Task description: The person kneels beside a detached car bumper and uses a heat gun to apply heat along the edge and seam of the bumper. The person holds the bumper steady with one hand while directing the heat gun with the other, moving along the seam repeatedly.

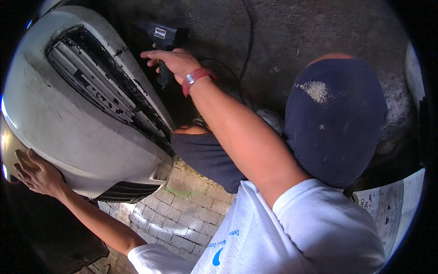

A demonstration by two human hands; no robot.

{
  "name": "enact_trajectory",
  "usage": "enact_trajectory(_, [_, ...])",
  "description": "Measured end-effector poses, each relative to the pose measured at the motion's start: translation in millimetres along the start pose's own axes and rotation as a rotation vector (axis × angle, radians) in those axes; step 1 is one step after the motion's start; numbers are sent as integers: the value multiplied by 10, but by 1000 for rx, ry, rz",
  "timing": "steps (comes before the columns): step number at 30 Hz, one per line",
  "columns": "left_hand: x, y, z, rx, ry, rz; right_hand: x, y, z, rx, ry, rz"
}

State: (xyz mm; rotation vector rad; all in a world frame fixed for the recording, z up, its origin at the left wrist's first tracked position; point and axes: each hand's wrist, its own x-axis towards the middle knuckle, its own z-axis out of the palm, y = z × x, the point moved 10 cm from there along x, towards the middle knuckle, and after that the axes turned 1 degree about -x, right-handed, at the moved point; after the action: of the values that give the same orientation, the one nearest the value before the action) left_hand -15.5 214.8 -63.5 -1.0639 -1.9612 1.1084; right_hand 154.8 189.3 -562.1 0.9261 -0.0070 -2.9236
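Note:
A large grey-white car bumper with worn, flaking dark paint around its long slotted grille fills the left side. My left hand rests against its lower left edge, fingers spread and holding nothing. My right hand, with a red-strapped watch at the wrist, is closed round the handle of a black pistol-shaped heat gun. One or two of its fingers stick out past the handle. The tool's dark nozzle points left, above the grille's upper end and apart from it; its tip blends into the dark floor.
A black cord runs over the dark concrete floor. Below the bumper lies brick-like paving. My bent knees in dark trousers take up the right. Printed newspaper sheets lie at the far right, and dark cloth-like material is lower left.

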Motion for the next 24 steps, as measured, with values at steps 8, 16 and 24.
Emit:
enact_trajectory(8, [39, -5, 41, -24, -25, 61, 233, -79, 219, 54, -15, -113])
enact_trajectory(16, [29, 49, -17, -47, 17, 75, 297, -121, 365, 11, -62, -104])
enact_trajectory(24, [21, 9, -26, -44, 53, 38, 235, -126, 306, 34, -36, -63])
